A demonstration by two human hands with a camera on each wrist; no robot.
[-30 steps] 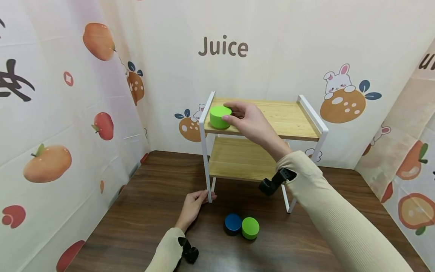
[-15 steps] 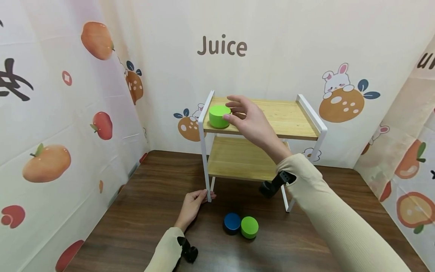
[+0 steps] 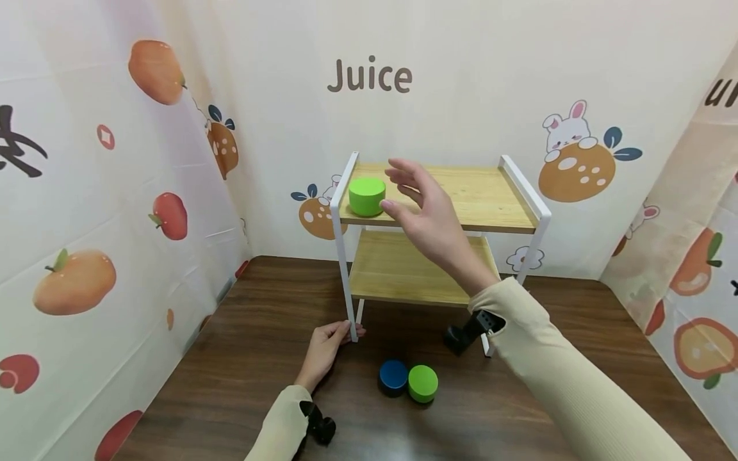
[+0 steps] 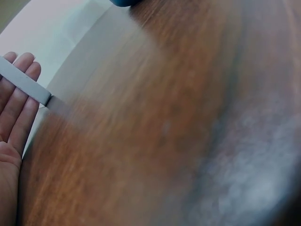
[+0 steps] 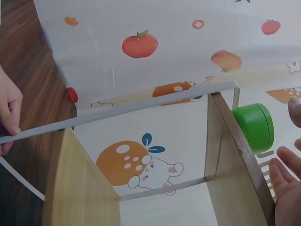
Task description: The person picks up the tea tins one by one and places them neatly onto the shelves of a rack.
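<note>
A two-tier rack with wooden boards and a white frame stands on the table. On its top board, at the front left corner, sits a round lime-green container. My right hand is just right of it, fingers spread and holding nothing; the right wrist view shows a gap between the fingers and the green container. Low at the left, my left hand holds the foot of the rack's front left leg. In the left wrist view its fingers lie behind the white leg.
In front of the rack, a blue round container and a second green one stand side by side on the dark wooden table. Fruit-printed curtains hang behind and at both sides.
My right hand has let go of the green container and moved slightly away to the right, its fingers opening wider. The container stays on the top board. My left hand stays at the leg.
</note>
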